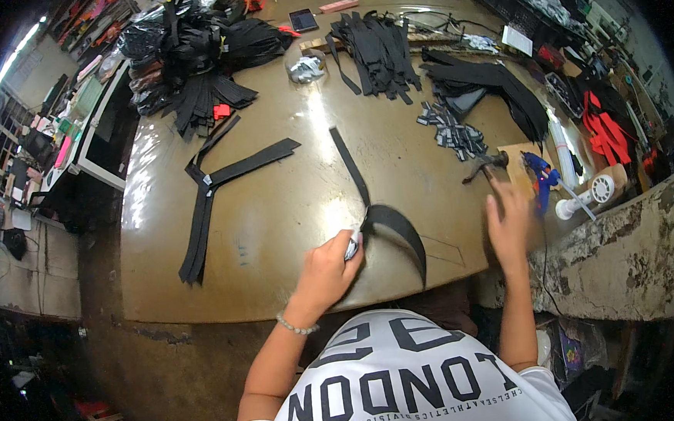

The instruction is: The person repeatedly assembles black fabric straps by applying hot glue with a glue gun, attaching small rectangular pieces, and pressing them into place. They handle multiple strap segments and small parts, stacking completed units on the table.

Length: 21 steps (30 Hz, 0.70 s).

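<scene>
My left hand is closed near the front edge of the table, around a small silvery-white thing I cannot make out fully. At its fingertips is a black strap; one end lies straight across the tabletop, while a wider part curls to the right. My right hand is smeared by motion at the table's right side. Its fingers reach toward a hammer, and whether they grip the handle is unclear. A blue glue gun lies just right of that hand.
Joined black straps lie at left on the brown table. Bundles of black straps stand at the back, with a bigger heap at back left. Small grey-and-black pieces are piled near the hammer. A white fan sits at right.
</scene>
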Available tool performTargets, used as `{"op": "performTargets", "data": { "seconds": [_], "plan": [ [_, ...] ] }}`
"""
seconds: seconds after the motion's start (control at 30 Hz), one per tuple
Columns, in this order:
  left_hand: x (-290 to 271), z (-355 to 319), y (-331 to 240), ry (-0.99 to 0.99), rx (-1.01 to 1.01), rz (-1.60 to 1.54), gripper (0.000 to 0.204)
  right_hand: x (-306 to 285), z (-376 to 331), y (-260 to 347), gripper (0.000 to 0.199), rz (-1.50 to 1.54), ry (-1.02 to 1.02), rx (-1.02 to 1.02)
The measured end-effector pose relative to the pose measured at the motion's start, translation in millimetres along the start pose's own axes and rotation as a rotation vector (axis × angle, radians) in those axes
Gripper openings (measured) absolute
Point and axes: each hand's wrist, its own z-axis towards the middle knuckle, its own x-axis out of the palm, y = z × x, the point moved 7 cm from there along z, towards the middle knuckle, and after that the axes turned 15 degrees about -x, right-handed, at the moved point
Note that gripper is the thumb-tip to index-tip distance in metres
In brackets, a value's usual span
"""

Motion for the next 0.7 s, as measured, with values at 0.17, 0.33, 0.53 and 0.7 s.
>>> {"op": "performTargets", "data": {
  "seconds": [0.17, 0.33, 0.53, 0.7],
  "plan": [
    [41, -2, -2, 0.055, -0.396, -0.99, 0.028, 74, 7, 99, 0.04, 1.462, 0.325, 0.221],
    [56, -14, -10, 0.248, -0.344, -0.509, 0.033, 109, 20, 119, 0.029, 1.245, 0.497, 0.351],
    [-18, -13, -20, -0.296, -0.039, -0.226, 0.022, 102, 8, 118, 0.029, 1.136, 0.646, 0.225],
    [-2, 1, 9, 0.072, -0.276, -0.169, 0.022, 117, 0, 122, 0.02, 1.211, 0.945, 0.349]
  ]
}}
